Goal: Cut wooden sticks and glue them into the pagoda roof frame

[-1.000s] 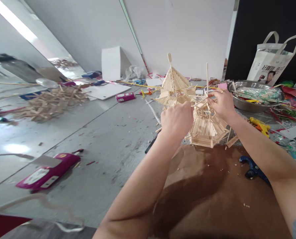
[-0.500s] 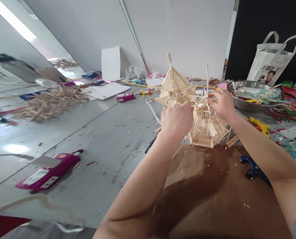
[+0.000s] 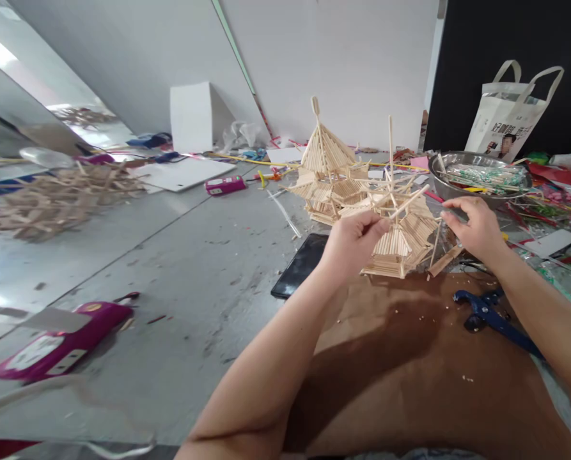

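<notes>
Okay, left hand [image 3: 355,244] is closed, thumb against the bent forefinger, pinching one end of a thin wooden stick [image 3: 411,200]; the stick slants up and to the right, in front of the upper part of the near stick model [image 3: 394,246]. Can't tell if stick and model touch. Right hand [image 3: 477,229] is half open beside the model's right side, fingers loosely bent, thumb a bit off the forefinger, nothing visible in its grip; contact with the model's edge is unclear. Near model stands at the far edge of a brown sheet [image 3: 410,377], one tall stick [image 3: 390,144] rising upright from it. Far stick model [image 3: 327,156], with a pointed roof, stands just behind and to the left. Black phone [image 3: 298,265] lies on the grey floor [image 3: 194,281], partly behind the left wrist. Blue hand tool [image 3: 493,319] lies on the sheet near the right forearm. Metal bowl [image 3: 487,199] with wrapped sticks sits behind the right hand, white bag [image 3: 500,124] beyond it. Purple device [image 3: 67,342] lies well apart, lower left.
</notes>
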A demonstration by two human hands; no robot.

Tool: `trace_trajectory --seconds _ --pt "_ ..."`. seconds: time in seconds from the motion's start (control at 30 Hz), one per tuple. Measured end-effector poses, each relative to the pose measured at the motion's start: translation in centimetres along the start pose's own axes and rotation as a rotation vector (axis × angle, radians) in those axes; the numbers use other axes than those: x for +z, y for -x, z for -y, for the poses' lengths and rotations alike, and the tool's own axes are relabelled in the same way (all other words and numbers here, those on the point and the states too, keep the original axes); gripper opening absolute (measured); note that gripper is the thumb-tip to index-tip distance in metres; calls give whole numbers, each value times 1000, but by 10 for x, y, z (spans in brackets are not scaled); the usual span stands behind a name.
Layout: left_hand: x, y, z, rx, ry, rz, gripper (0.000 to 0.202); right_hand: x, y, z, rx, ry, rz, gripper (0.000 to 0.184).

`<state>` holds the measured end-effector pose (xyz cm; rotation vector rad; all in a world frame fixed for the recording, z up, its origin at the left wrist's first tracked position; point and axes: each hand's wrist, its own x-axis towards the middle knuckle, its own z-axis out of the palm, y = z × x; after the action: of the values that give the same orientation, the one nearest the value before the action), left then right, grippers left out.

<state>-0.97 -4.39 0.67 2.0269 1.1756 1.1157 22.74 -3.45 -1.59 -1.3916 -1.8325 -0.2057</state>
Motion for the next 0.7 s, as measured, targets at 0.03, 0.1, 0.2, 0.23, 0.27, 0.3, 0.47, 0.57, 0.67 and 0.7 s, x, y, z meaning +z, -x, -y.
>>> trace_trajectory --seconds 0.03,0.1,0.2,0.23,0.27,0.3,0.47,0.57,0.67,0.7 --pt "7 2 2 -10 76 58 24 -5 11 -3 26 12 28 21" --pt "22 7 6 -33 186 180 26 -12 32 -7 86 17 103 22" --pt "43 11 16 -84 258 339 28 -20 57 -9 157 3 218 25" --pt "49 12 18 -96 262 375 29 -23 63 -9 170 4 244 25" --pt "53 14 20 -101 256 399 30 -25 67 -11 182 8 260 25" --pt "57 15 20 -96 239 416 31 -28 70 -12 198 15 272 26" --pt "64 25 10 -3 109 506 28 -48 75 -28 370 142 345 28" --pt "71 31 9 -109 63 702 27 -61 76 -37 430 313 562 30" --pt "80 32 17 -242 -28 871 26 -71 79 -46 444 475 856 27" --pt "82 31 20 -247 -68 871 27 -73 81 -49 430 496 943 25"
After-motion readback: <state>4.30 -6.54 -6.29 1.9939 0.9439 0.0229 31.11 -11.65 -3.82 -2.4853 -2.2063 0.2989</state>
